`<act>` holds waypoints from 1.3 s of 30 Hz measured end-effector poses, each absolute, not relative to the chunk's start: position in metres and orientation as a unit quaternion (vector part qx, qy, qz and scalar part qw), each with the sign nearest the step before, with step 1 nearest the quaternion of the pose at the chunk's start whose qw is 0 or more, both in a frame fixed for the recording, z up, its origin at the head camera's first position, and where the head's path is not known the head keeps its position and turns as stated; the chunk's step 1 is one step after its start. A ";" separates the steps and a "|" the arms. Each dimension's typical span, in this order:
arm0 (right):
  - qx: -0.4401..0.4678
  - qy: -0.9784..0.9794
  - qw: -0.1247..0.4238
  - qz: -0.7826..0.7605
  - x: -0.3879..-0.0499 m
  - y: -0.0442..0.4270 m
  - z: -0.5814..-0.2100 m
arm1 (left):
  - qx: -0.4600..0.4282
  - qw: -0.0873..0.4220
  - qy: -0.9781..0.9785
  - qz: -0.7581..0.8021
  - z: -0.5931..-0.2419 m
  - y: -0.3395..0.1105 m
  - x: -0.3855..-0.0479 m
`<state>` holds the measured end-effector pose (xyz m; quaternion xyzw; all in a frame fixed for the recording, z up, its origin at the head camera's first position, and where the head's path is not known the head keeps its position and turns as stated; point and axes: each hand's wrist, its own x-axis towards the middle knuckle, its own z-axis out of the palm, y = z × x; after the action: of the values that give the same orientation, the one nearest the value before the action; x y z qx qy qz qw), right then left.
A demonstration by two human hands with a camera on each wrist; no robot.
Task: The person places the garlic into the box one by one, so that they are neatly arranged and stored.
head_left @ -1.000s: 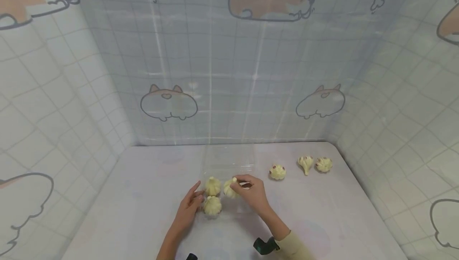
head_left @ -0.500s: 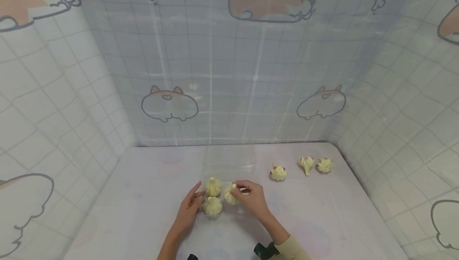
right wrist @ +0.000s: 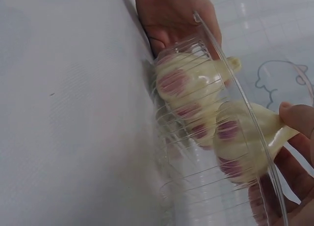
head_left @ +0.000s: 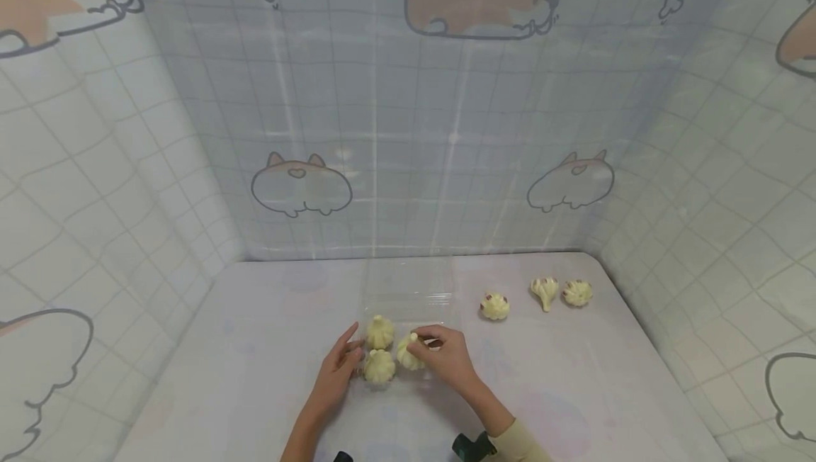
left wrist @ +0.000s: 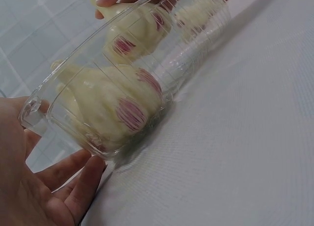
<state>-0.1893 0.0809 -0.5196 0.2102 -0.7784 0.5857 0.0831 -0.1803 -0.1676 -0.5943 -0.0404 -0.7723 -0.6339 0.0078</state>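
In the head view, my right hand [head_left: 446, 357] pinches a garlic bulb [head_left: 408, 353] by its stem, inside the clear plastic clamshell box [right wrist: 196, 186]. The right wrist view shows that bulb's purple-marked base below the box's rim, behind the ribbed wall. Two more bulbs sit in the box's left half: a back garlic bulb [head_left: 380, 332] with its stem up and a front garlic bulb [head_left: 379, 367]. Against the box's left side rests my left hand [head_left: 334, 366], its fingers loosely extended and touching the wall near a corner, as the left wrist view [left wrist: 68, 186] shows.
The box's clear lid [head_left: 408, 279] lies folded back toward the rear wall. To the right lie three loose garlic bulbs: a nearer bulb [head_left: 494, 306], a middle bulb [head_left: 545, 293] on its side, and a far-right bulb [head_left: 577, 293]. Patterned sheets enclose the white table [head_left: 242, 363].
My right hand has lowered the pinched garlic bulb and brought it slightly toward the front of the box. My left hand stays in place at the box's side.
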 end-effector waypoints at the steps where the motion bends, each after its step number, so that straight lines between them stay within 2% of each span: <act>1: 0.211 -0.778 0.081 0.585 -0.189 0.081 -0.520 | -0.040 0.009 -0.772 -0.634 -0.594 -0.167 -0.180; 7: 0.213 -0.780 0.067 0.584 -0.188 0.081 -0.521 | -0.041 0.006 -0.772 -0.635 -0.590 -0.166 -0.179; 14: 0.227 -0.788 0.086 0.566 -0.205 0.082 -0.564 | -0.049 0.018 -0.772 -0.633 -0.598 -0.166 -0.180; 39: 0.237 -0.827 0.046 0.508 -0.201 0.087 -0.568 | -0.047 0.029 -0.769 -0.636 -0.604 -0.163 -0.178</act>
<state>-0.2006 0.0872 -0.5676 0.2366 -0.8272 0.5076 0.0464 -0.1780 -0.1626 -0.6044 -0.0474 -0.7695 -0.6362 0.0292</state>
